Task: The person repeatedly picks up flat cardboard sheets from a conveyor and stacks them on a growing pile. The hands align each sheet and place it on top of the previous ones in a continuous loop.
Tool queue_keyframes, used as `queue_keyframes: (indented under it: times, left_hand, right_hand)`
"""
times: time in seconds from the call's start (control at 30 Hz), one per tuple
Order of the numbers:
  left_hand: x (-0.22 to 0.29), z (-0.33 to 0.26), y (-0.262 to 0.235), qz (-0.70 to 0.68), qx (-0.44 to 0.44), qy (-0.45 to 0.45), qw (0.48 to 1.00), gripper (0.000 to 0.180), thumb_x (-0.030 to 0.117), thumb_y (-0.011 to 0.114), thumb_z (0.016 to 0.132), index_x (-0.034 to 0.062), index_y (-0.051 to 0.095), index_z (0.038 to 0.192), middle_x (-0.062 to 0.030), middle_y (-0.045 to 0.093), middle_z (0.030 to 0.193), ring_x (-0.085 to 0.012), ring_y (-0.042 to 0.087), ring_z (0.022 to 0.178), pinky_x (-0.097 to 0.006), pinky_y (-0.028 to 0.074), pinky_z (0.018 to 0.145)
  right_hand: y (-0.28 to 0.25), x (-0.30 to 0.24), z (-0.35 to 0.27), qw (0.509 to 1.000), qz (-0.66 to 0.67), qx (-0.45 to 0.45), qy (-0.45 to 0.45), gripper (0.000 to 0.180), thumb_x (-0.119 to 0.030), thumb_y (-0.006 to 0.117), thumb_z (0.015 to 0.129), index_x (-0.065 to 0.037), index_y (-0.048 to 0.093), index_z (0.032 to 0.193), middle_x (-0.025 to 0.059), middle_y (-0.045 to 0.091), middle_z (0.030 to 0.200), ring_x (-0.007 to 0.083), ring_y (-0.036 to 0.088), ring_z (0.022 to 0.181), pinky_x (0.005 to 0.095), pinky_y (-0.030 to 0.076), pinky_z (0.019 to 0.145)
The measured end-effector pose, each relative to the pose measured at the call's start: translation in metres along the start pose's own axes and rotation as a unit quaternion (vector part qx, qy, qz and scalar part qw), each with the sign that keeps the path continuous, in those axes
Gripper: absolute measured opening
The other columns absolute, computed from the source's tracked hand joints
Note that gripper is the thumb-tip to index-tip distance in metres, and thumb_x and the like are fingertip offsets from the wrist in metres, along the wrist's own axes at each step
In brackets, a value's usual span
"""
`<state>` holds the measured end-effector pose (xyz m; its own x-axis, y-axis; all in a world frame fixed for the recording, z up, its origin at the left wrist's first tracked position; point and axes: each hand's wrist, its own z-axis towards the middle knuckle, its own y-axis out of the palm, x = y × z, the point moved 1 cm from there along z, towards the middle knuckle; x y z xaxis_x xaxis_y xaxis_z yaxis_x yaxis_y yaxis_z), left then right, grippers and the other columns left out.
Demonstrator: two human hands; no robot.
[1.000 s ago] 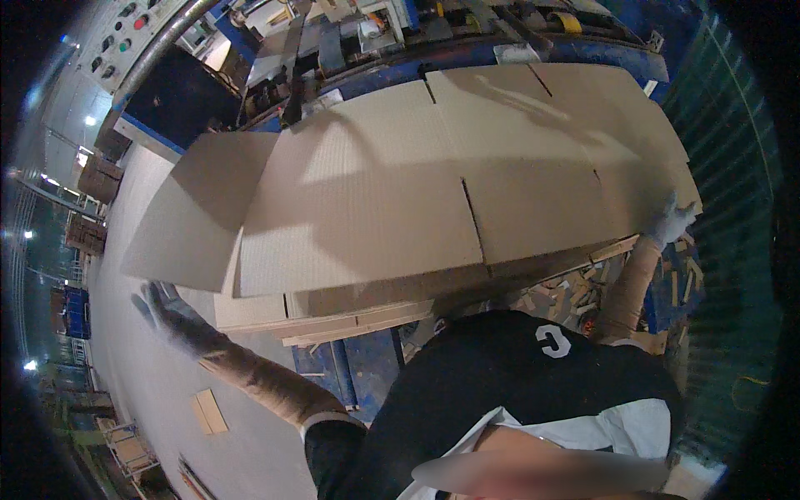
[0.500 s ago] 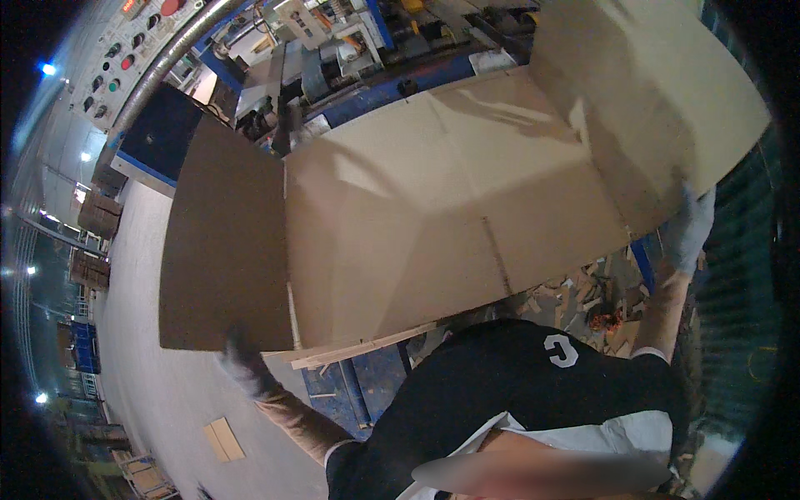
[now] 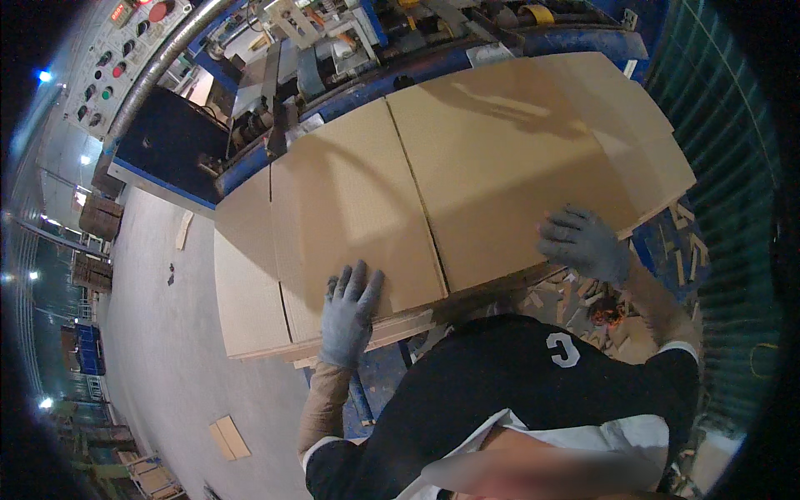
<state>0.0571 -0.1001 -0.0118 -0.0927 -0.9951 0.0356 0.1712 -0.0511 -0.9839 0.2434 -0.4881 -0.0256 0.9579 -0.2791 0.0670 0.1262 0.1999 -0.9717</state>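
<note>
A wide brown cardboard sheet (image 3: 492,183) lies flat in front of me, with dark crease or slot lines across it. My left hand (image 3: 348,318), in a grey glove, rests at the sheet's near edge, left of the middle, fingers spread. Also gloved in grey, my right hand (image 3: 583,243) lies over the near right part, palm down with the fingers stretched out. Neither hand grips anything. Other cardboard layers show under the sheet along its near edge and at the right end.
A blue machine (image 3: 342,104) with rollers and metal parts borders the far edge. A control panel (image 3: 117,62) with buttons stands far left behind a metal pipe (image 3: 171,62). Cardboard scraps (image 3: 583,296) litter the near right; a small cardboard piece (image 3: 229,437) lies on the floor.
The sheet's two raised end parts have come down and it now lies flat. Both hands have left its outer ends and moved inward onto its surface.
</note>
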Motion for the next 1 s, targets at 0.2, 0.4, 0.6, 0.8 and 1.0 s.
queue_keyframes:
  times: [0.2,0.4,0.6,0.8,1.0]
  left_hand:
    - [-0.032,0.021,0.008,0.009,0.033,-0.009,0.999,0.058,0.01,0.057,0.078,0.011,0.047,0.135,-0.0213,0.043,0.139,-0.0406,0.04,0.128,-0.051,0.029,0.108]
    - [-0.064,0.097,0.032,0.017,0.126,-0.005,0.992,0.062,0.013,0.062,0.079,0.0134,0.042,0.138,-0.021,0.044,0.138,-0.0392,0.04,0.128,-0.051,0.03,0.106]
    - [-0.131,0.18,0.044,-0.003,0.153,-0.142,0.978,0.059,0.014,0.06,0.082,0.0078,0.042,0.137,-0.0205,0.047,0.134,-0.0386,0.042,0.125,-0.049,0.032,0.104]
    - [-0.153,0.15,0.066,0.058,0.301,-0.088,0.948,0.068,0.018,0.066,0.081,0.0015,0.036,0.139,-0.0193,0.046,0.136,-0.0306,0.046,0.124,-0.041,0.035,0.104]
    - [-0.215,-0.101,0.053,-0.041,0.408,-0.431,0.803,0.075,0.045,0.061,0.089,-0.0047,0.035,0.139,-0.0227,0.053,0.128,-0.0298,0.053,0.115,-0.04,0.044,0.098]
  right_hand:
    - [0.017,0.06,0.041,0.998,0.009,0.024,0.05,0.067,-0.057,0.061,0.076,-0.007,0.057,0.12,0.0138,0.055,0.128,0.0345,0.047,0.122,0.048,0.032,0.106]
    - [0.016,0.124,0.095,0.987,0.053,-0.011,0.154,0.082,-0.066,0.061,0.073,-0.005,0.053,0.126,0.0164,0.049,0.134,0.0358,0.042,0.126,0.047,0.031,0.107]
    - [0.048,0.155,0.171,0.978,-0.008,0.017,0.207,0.073,-0.059,0.059,0.079,-0.008,0.051,0.131,0.0148,0.043,0.14,0.0345,0.04,0.129,0.0447,0.03,0.108]
    - [0.041,0.138,0.133,0.937,-0.07,0.141,0.312,0.065,-0.052,0.06,0.081,-0.008,0.051,0.128,0.0163,0.048,0.135,0.0372,0.046,0.122,0.048,0.034,0.103]
    - [0.014,0.097,-0.079,0.694,-0.123,0.178,0.687,0.069,-0.052,0.059,0.081,-0.01,0.046,0.134,0.0191,0.047,0.136,0.0401,0.043,0.126,0.0447,0.037,0.103]
